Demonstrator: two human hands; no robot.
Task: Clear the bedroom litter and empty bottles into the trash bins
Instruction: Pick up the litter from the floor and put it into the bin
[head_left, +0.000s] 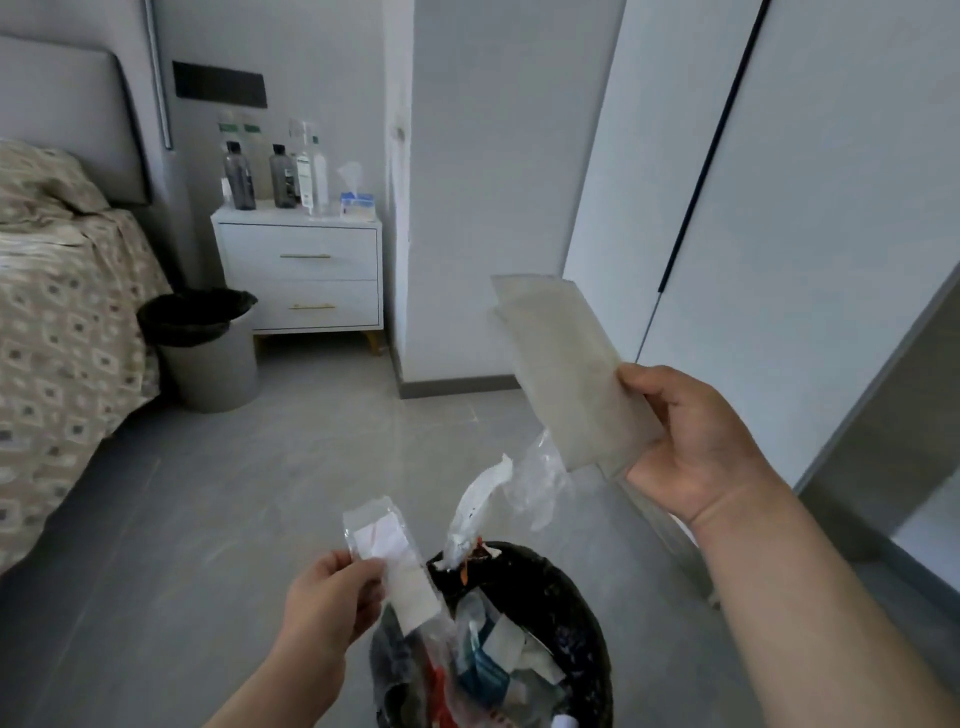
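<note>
Crinkly clear wrapper (389, 551) and flat pale packet (566, 374) pinched in hands.

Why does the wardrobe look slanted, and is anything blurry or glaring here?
Head view: the wide-angle lens tilts the wardrobe; light is dim, no glare; the clear wrapper in the left hand and the bottles on the nightstand look soft.
</note>
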